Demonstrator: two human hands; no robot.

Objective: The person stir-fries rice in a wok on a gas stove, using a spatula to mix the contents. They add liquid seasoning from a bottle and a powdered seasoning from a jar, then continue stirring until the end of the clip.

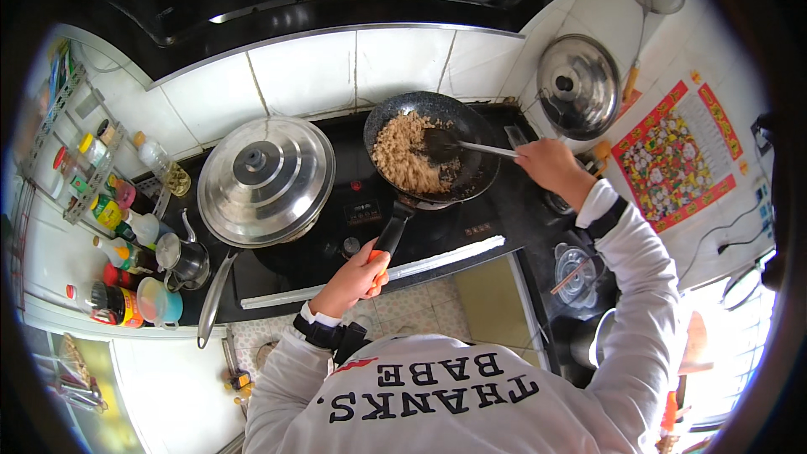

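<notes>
My left hand [358,279] grips the black and orange handle of a speckled dark frying pan [482,170], which stands on the right part of a black glass cooktop [296,271]. Crumbled light-brown food, perhaps minced meat, lies in the pan [406,151], mostly on its left side. My right hand [552,165] is closed around the metal handle of a spatula [441,144]; the dark head rests in the pan at the food's right edge. Left of the frying pan is a long-handled pan under a domed metal lid [277,186].
Bottles and jars [123,258] crowd the left counter beside a metal pitcher [183,261]. A range hood [340,0] hangs over the back. Another metal lid [579,87] hangs on the right wall. A clear plastic lid with chopsticks [575,274] and a pot [596,337] sit near my right forearm.
</notes>
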